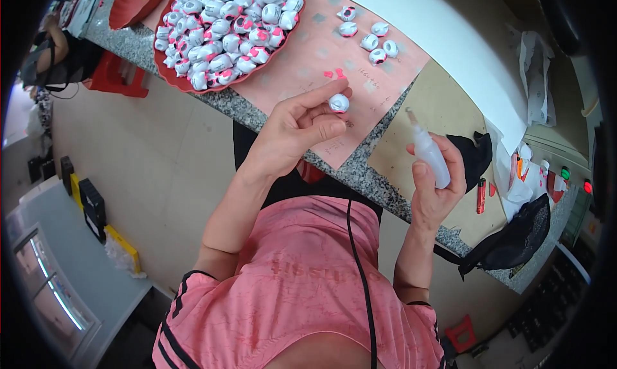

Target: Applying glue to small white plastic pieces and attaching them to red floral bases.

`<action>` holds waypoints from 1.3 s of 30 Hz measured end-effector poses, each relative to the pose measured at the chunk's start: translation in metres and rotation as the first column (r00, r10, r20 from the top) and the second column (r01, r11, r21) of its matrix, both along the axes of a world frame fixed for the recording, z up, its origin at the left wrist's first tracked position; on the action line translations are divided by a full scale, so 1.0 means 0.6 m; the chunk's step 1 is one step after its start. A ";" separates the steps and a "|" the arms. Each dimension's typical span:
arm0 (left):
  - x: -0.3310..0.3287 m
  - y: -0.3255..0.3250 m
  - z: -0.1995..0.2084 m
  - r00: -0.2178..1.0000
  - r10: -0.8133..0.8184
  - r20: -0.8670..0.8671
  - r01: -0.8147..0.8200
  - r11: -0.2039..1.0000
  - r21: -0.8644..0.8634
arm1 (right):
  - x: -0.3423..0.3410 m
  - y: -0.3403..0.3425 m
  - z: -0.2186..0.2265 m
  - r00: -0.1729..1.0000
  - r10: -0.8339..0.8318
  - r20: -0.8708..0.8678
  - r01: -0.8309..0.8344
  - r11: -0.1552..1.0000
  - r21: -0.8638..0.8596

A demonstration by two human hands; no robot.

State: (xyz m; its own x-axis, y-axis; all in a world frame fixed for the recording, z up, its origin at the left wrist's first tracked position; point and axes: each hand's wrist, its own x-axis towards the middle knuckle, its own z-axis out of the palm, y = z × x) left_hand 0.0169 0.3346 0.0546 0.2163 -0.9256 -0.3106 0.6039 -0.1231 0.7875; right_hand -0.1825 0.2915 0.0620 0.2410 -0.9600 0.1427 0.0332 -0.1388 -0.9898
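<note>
Between the thumb and fingers of my left hand [292, 128] is a small white figurine head [339, 103] with a dark line and a trace of pink at its base. Just past the fingertips, a few pink bow-shaped pieces [334, 73] lie on the pink paper [373, 92]. My right hand [440, 186] is wrapped round a translucent squeeze bottle [430, 155], whose narrow nozzle tilts up and to the left. The bottle is apart from the figurine head. Farther off on the paper sit several similar white heads [369, 42].
A red scalloped tray [164, 67] heaped with white and pink figurine heads stands at the far left of the granite worktop [238, 107]. Brown paper [392, 153] covers the right part. Black cloth [514, 237] and a red lighter-like stick [481, 195] lie there. A red stool [119, 76] is beyond.
</note>
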 end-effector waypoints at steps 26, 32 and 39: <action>0.005 0.028 -0.009 0.939 -0.037 0.341 0.047 0.999 -0.022 | 0.010 0.010 0.008 0.960 0.137 -0.246 -0.137 0.990 0.017; 0.007 0.028 0.000 0.941 -0.040 0.336 0.046 0.999 -0.009 | 0.012 0.007 0.009 0.961 0.106 -0.257 -0.108 0.994 0.006; 0.009 0.028 0.002 0.943 -0.042 0.329 0.043 0.999 0.006 | 0.012 0.007 0.009 0.963 0.110 -0.244 -0.109 0.994 0.020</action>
